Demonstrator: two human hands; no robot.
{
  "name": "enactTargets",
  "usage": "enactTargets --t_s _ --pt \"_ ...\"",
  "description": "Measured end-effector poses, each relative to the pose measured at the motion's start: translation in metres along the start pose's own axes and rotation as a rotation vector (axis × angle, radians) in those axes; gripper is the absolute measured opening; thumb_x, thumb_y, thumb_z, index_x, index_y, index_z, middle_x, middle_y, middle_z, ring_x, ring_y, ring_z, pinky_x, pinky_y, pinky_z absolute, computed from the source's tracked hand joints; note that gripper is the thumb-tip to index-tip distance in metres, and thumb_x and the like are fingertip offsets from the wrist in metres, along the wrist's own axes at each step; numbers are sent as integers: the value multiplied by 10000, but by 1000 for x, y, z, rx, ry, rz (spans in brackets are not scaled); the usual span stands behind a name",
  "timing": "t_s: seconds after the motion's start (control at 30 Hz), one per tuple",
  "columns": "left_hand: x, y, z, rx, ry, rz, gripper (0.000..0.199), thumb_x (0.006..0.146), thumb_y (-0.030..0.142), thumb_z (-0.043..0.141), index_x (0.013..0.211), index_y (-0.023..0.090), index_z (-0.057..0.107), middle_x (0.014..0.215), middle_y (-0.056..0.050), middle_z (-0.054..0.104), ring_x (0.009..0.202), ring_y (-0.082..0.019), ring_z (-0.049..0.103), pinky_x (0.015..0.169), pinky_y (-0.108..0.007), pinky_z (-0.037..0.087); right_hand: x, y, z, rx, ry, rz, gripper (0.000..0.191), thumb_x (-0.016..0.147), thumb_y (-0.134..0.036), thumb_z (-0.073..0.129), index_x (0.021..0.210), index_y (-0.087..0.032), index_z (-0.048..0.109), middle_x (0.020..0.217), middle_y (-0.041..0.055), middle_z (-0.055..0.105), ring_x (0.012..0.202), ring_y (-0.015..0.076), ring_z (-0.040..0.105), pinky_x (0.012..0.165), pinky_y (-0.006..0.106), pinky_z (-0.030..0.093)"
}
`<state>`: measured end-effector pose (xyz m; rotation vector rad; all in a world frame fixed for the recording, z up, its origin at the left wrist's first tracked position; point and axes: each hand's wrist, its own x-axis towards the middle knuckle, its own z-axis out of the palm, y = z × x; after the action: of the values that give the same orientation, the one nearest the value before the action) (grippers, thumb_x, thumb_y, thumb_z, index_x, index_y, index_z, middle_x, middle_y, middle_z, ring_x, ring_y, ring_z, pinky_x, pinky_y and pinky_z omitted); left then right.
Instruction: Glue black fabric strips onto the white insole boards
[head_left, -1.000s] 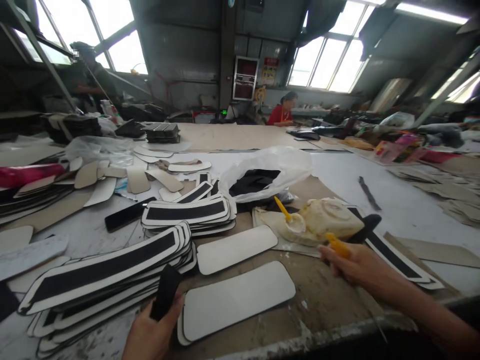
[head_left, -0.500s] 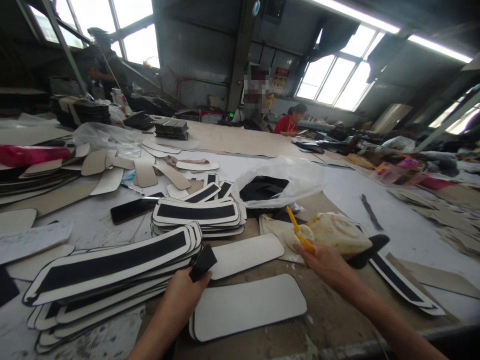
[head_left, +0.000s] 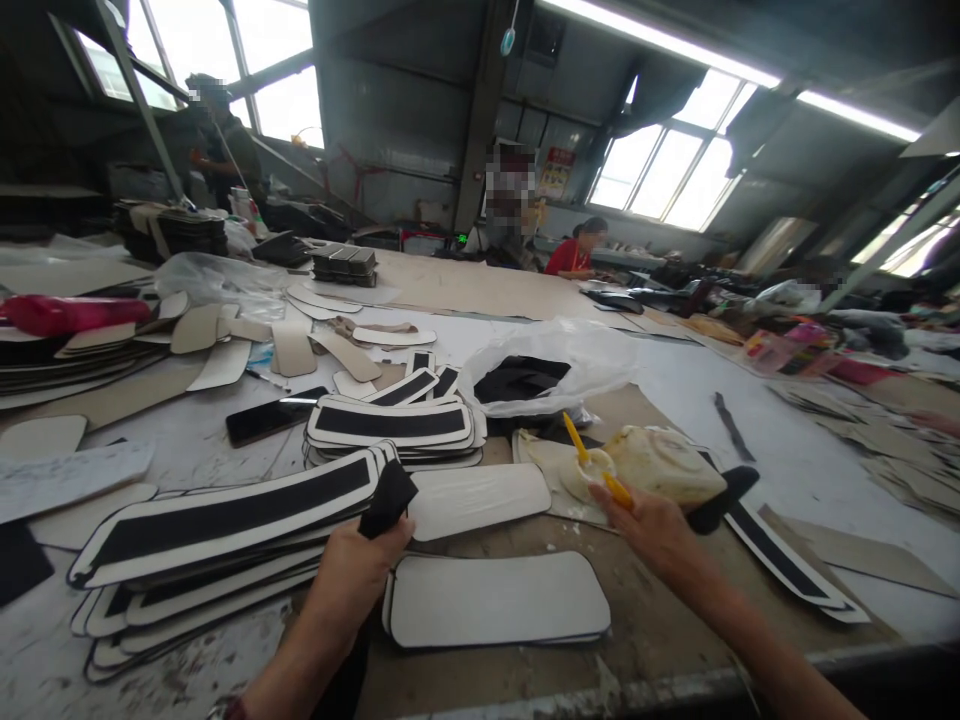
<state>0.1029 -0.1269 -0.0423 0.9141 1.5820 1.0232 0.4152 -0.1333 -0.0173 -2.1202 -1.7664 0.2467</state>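
Black strips of material point(head_left: 388, 498) are gripped in my left hand point(head_left: 360, 565), just right of a stack of white pieces with black centres point(head_left: 247, 515). My right hand point(head_left: 649, 525) holds a yellow-handled tool point(head_left: 616, 490) by its lower end, over the opening of a cream, stained container point(head_left: 664, 462). The tool's far end is hidden in the opening. Between my hands lies a white curved piece point(head_left: 480, 500) with wet-looking streaks. Nearer to me are stacked plain white pieces point(head_left: 502, 600).
A plastic bag point(head_left: 592, 355) with black pieces sits behind the container. A phone point(head_left: 274, 418) lies left of a second stack point(head_left: 390, 422). A person in red point(head_left: 571, 255) sits at the far side; another stands far left.
My left hand has moved slightly left with the black strips. Streaks now show on the middle white piece. The right hand still holds the tool at the container; the whole view has shifted a little.
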Motion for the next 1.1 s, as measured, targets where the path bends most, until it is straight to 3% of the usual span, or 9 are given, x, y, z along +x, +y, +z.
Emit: enactTargets --t_s 0.2,0.3,0.37,0.5,0.63,0.73,0.87,1.0,1.1 --pt "-19 -9 -8 -87 -13 -98 376 580 493 660 556 209 415 368 115 230 357 -62 189 377 -231 159 -27 2 -38 565 205 114 437 789 -600 447 862 -196 595 724 49 620 630 182 579 605 311 487" --pt "-9 -19 -7 2 -17 -38 328 603 484 642 590 180 521 403 71 370 406 -106 343 434 -254 289 -42 0 -38 808 244 127 406 794 -589 465 878 -212 593 740 30 613 655 161 581 615 281 495" --pt "-5 -24 -12 89 -27 12 345 614 498 650 668 160 603 534 11 543 577 -165 492 570 -275 370 -51 -5 -32 867 272 135 404 804 -585 452 878 -214 597 746 32 614 670 161 577 615 275 490" --pt "-10 -36 -22 211 -84 -7 356 557 468 698 702 145 663 596 -22 613 681 -226 537 636 -297 372 -67 -26 -12 887 374 148 487 803 -634 388 814 -198 604 785 53 602 675 160 552 562 251 471" --pt "-21 -55 -18 169 -151 -119 231 527 347 683 511 166 540 424 43 433 449 -124 383 465 -259 288 -79 -62 18 1025 211 203 503 801 -649 369 802 -185 564 686 18 531 486 107 469 380 201 362" --pt "-37 -61 -12 61 -178 -240 278 628 386 577 508 226 383 373 98 269 350 -70 208 373 -237 175 -87 -88 43 1122 37 177 438 816 -601 413 774 -181 531 651 -8 504 478 95 466 428 209 387" --pt "-56 -58 -14 -79 -220 -315 345 680 432 513 511 236 285 404 115 215 357 -38 155 364 -211 137 -96 -111 70 1189 -152 269 352 791 -530 528 778 -179 500 581 -35 503 483 105 500 499 234 437" --pt "-60 -59 -18 -119 -229 -340 364 660 410 557 483 221 302 394 110 229 342 -26 167 354 -201 131 -100 -114 83 1087 -170 328 330 776 -503 556 807 -181 491 542 -39 523 493 127 529 520 248 447" --pt "-58 -65 -19 -124 -219 -354 399 660 433 572 468 223 293 382 109 222 333 -25 165 342 -196 135 -97 -100 81 887 -66 264 301 777 -492 547 771 -195 502 527 -42 506 488 137 527 514 252 441"
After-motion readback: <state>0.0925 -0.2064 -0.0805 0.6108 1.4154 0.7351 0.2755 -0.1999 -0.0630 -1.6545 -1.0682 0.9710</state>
